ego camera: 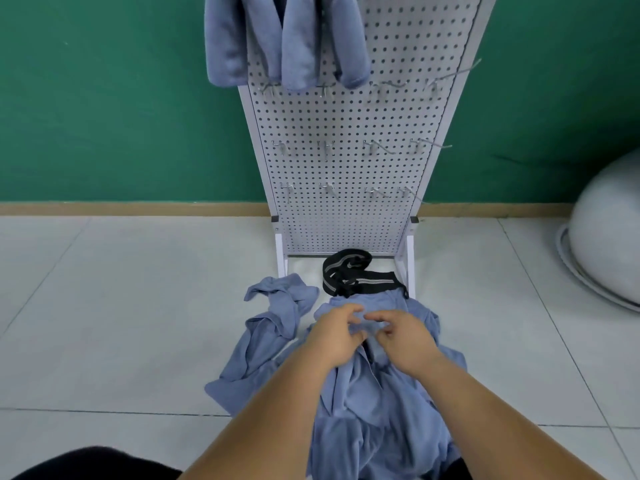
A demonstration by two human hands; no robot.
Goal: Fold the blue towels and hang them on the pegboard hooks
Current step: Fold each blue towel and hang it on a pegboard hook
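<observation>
A heap of crumpled blue towels (377, 403) lies on the floor in front of the white pegboard (343, 168). My left hand (334, 337) and my right hand (403, 336) are side by side on the far top of the heap. Their fingers and thumbs are curled into a fold of the top towel, and the fingertips are slightly blurred. Another loose blue towel (273, 317) trails off to the left of the heap. Folded blue towels (287, 39) hang from hooks at the pegboard's upper left. Several bare metal hooks (377, 147) stick out lower down.
A black strap with grey stripes (349, 275) lies between the pegboard's feet, just beyond the heap. A white rounded basin (609, 237) leans at the right edge. Behind the pegboard is a green wall (121, 98). Pale floor tiles (121, 306) spread to the left.
</observation>
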